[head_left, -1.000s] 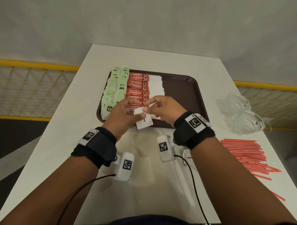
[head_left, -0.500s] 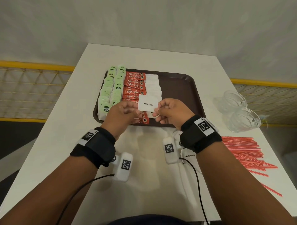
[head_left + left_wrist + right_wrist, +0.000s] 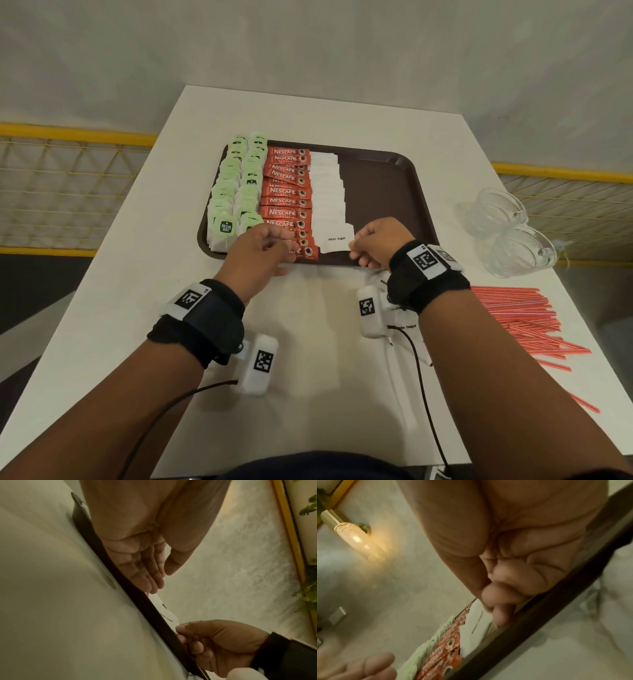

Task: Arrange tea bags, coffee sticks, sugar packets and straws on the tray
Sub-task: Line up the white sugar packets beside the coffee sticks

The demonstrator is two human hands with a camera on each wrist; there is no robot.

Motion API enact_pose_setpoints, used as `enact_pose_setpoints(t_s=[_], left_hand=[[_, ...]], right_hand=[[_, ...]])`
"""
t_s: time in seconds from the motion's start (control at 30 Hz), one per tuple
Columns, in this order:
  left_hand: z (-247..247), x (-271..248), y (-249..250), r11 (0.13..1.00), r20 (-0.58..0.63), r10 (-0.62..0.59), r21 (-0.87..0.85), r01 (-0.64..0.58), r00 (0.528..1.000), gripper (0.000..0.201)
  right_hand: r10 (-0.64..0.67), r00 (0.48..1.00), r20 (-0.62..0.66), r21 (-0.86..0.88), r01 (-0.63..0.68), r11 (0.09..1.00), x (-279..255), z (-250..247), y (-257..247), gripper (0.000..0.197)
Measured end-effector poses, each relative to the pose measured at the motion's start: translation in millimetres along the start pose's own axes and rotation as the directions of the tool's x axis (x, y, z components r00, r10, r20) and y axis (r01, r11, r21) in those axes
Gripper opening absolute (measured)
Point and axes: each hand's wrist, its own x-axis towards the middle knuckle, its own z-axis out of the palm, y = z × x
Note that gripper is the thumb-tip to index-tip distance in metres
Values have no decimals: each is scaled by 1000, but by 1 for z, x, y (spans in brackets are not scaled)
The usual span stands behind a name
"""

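A brown tray (image 3: 383, 192) holds two columns of green tea bags (image 3: 236, 192), a column of red coffee sticks (image 3: 286, 192) and a column of white sugar packets (image 3: 327, 192). The nearest sugar packet (image 3: 337, 238), marked "White Sugar", lies at the near end of its column. My right hand (image 3: 354, 245) pinches its right edge, as the left wrist view shows on the packet (image 3: 167, 616). My left hand (image 3: 289, 246) hovers over the near coffee sticks, its fingers (image 3: 150, 577) straight and holding nothing. Red straws (image 3: 520, 318) lie on the table at the right.
Two clear glass cups (image 3: 507, 226) stand right of the tray. More sugar packets (image 3: 406, 327) lie on the white table under my right wrist. The tray's right half is bare. Yellow railings run beyond both table sides.
Both hands held the sugar packet above the tray's near edge. It has come down onto the tray at the column's near end, and my left hand has let go and drawn left.
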Motion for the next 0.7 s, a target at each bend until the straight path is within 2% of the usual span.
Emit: enact_pose_setpoints(t_s=[0.1, 0.17, 0.3, 0.47, 0.53, 0.6, 0.7], left_hand=[[-2, -1, 1, 1000, -1, 0, 2, 0, 1000, 16], [-4, -1, 1, 1000, -3, 4, 5, -4, 1000, 16], [-3, -2, 3, 1000, -5, -6, 1, 6, 1000, 17], [7, -1, 16, 1000, -14, 2, -1, -2, 1000, 16], [17, -2, 25, 1000, 6, 29, 7, -29, 1000, 16], [33, -4, 31, 997, 40, 62, 34, -63, 997, 17], [63, -11, 34, 984, 107, 95, 139, -109, 990, 14]], right_hand=[[34, 999, -2, -189, -34, 981, 5, 4, -7, 13], [11, 999, -39, -309, -23, 951, 10, 8, -6, 20], [-56, 992, -114, -400, 6, 917, 13, 13, -6, 30], [-110, 986, -126, -382, 55, 923, -2, 0, -3, 32], [-174, 967, -186, -274, 119, 954, -16, -16, 8, 24], [-227, 937, -267, -225, 168, 960, -32, -38, 25, 26], [-263, 928, -263, -289, 184, 939, -59, -70, 55, 22]])
